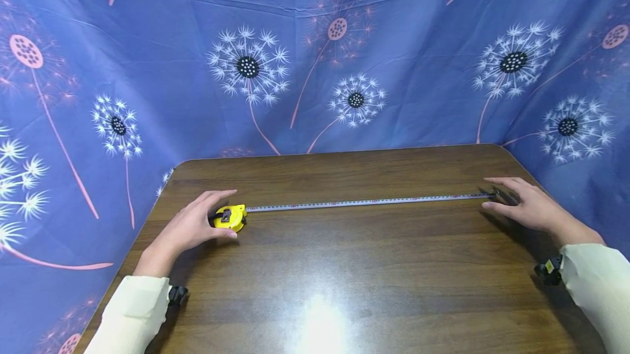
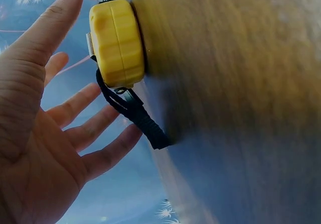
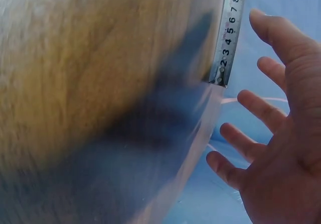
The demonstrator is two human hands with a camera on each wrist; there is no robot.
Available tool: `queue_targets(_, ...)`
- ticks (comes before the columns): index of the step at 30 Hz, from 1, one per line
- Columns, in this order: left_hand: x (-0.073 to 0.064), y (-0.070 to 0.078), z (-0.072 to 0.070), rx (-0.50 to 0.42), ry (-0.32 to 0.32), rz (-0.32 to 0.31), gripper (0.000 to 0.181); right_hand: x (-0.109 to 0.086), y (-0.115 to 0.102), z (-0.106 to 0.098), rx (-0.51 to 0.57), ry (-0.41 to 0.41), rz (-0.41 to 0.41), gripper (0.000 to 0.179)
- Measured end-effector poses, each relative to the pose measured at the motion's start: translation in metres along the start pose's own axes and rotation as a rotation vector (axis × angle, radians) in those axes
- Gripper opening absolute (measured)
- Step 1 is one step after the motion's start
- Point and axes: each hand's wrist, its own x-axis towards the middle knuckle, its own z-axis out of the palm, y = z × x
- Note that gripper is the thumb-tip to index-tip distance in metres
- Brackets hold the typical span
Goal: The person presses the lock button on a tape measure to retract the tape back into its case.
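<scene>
A yellow tape measure point(image 1: 237, 218) with a black strap point(image 2: 143, 123) lies on the table toward the left. Its pale blade point(image 1: 354, 202) runs out to the right across the wood, markings facing up. My left hand point(image 1: 189, 225) is spread around the case, thumb on the near side and fingers on the far side; in the left wrist view a gap shows between palm and case. At the blade's end, my right hand point(image 1: 529, 206) is spread with thumb and fingers apart. The right wrist view shows the metal end point(image 3: 219, 81) of the blade beside the fingers, not held.
The brown wooden table point(image 1: 394, 266) has rounded far corners. Blue cloth point(image 1: 305, 69) with dandelion prints hangs behind it and at both sides. A bright light reflection sits on the near middle of the tabletop.
</scene>
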Motion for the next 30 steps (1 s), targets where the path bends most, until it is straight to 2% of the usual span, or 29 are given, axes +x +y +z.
queue_targets(8, 0.000, 0.000, 0.002, -0.003, -0.002, -0.001, 0.103, 0.000, 0.007, 0.003, 0.042, 0.020, -0.020, 0.064)
queue_targets(14, 0.000, -0.001, 0.003, 0.009, -0.001, 0.007, 0.103, 0.000, 0.009, 0.004, 0.027, -0.013, 0.026, 0.059)
queue_targets(19, -0.001, -0.003, 0.004, 0.008, 0.011, 0.026, 0.101, 0.001, 0.012, 0.006, 0.030, -0.001, 0.041, 0.050)
queue_targets(26, 0.000, -0.003, 0.006, -0.002, 0.019, 0.053, 0.098, 0.000, 0.019, 0.007, 0.051, -0.006, 0.036, 0.043)
queue_targets(30, 0.001, -0.003, 0.007, -0.007, 0.004, 0.053, 0.097, 0.000, 0.020, 0.009, 0.036, 0.026, 0.017, 0.038)
